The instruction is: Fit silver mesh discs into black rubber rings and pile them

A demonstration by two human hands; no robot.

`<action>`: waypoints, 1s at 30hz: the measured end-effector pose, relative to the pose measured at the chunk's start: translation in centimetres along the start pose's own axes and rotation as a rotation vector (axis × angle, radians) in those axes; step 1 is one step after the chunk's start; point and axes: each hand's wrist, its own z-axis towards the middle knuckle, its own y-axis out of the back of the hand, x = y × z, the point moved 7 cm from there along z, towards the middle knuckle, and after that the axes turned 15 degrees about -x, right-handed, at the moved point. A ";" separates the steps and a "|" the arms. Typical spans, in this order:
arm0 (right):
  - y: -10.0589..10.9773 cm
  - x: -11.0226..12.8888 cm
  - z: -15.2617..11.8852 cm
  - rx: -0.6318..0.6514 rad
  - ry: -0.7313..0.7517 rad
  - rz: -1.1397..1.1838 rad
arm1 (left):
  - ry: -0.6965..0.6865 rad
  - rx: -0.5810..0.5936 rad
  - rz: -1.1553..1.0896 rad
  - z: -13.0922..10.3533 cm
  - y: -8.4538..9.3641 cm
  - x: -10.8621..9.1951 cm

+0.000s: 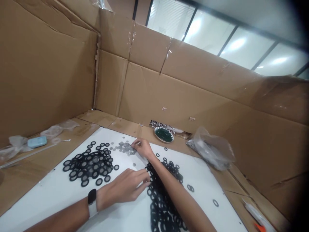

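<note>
Fingers on my right hand (144, 148) are bent, tips pinched nearly together at the edge of the grey discs (125, 148). Can't tell if they've got one.

> And the other one?

My left hand (127, 185) is back-up, curled loosely, thumb and forefinger close together right beside the heap of black rings (159, 211). Can't tell if there's a ring in there.

> Any writing?

Little marks (164, 109) on the cardboard wall (145, 91), too small to read. Watch (92, 196) face just looks dark.

> What's blocked?

My right forearm (181, 193) covers part of that heap, which also runs out of view. Other pile (90, 164), rings with grey middles, sits left.
</note>
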 end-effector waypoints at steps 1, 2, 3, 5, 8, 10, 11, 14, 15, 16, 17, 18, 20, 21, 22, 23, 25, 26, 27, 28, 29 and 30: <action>0.3 0.1 -0.1 -0.010 -0.004 0.013 | 0.031 -0.002 -0.026 0.0 0.0 0.1; 0.6 0.2 -0.2 -0.021 -0.007 0.026 | 0.070 -0.008 -0.055 0.1 0.0 0.3; 1.0 0.3 -0.3 -0.034 -0.009 0.041 | 0.119 -0.018 -0.087 0.1 0.0 0.5; 1.9 0.7 -0.6 -0.061 -0.006 0.075 | 0.244 -0.046 -0.161 0.2 -0.1 1.3; 3.7 1.3 -1.6 -0.099 0.007 0.142 | 0.454 -0.074 -0.290 0.1 -0.6 2.9; 5.1 1.6 -2.7 -0.132 0.014 0.202 | 0.562 -0.079 -0.370 0.1 -0.9 3.9; 5.9 1.6 -3.5 -0.152 0.013 0.234 | 0.602 -0.082 -0.406 0.1 -1.0 4.3; 8.2 0.9 -6.4 -0.209 -0.014 0.324 | 0.685 -0.102 -0.501 0.1 -1.1 4.9; 8.9 0.6 -7.6 -0.218 -0.030 0.350 | 0.705 -0.109 -0.530 0.1 -1.1 4.9; 9.6 0.3 -8.8 -0.224 -0.048 0.375 | 0.723 -0.111 -0.557 0.0 -1.2 4.8; 10.3 -0.1 -10.0 -0.225 -0.071 0.396 | 0.738 -0.107 -0.582 0.0 -1.3 4.6; 10.9 -0.4 -11.2 -0.222 -0.095 0.414 | 0.751 -0.098 -0.602 -0.1 -1.4 4.4; 11.8 -0.8 -13.6 -0.208 -0.146 0.441 | 0.767 -0.072 -0.629 -0.4 -1.8 3.8; 12.1 -1.0 -14.7 -0.192 -0.168 0.451 | 0.770 -0.059 -0.635 -0.5 -1.9 3.4; 12.3 -1.1 -15.7 -0.172 -0.184 0.461 | 0.772 -0.048 -0.637 -0.6 -2.1 3.1; 12.3 -1.1 -16.6 -0.149 -0.196 0.470 | 0.773 -0.038 -0.636 -0.7 -2.3 2.8; 12.1 -1.2 -18.1 -0.105 -0.208 0.487 | 0.771 -0.018 -0.628 -0.9 -2.6 2.3; 12.0 -1.2 -18.7 -0.088 -0.211 0.488 | 0.767 -0.010 -0.623 -1.0 -2.8 2.1; 11.8 -1.3 -19.1 -0.075 -0.213 0.481 | 0.762 -0.002 -0.617 -1.0 -2.9 1.9; 11.7 -1.4 -19.5 -0.066 -0.212 0.466 | 0.754 0.002 -0.610 -1.1 -3.0 1.7; 11.5 -1.4 -19.7 -0.061 -0.206 0.446 | 0.745 0.003 -0.602 -1.2 -3.0 1.5; 11.5 -1.4 -19.8 -0.057 -0.194 0.426 | 0.736 0.000 -0.590 -1.3 -3.0 1.3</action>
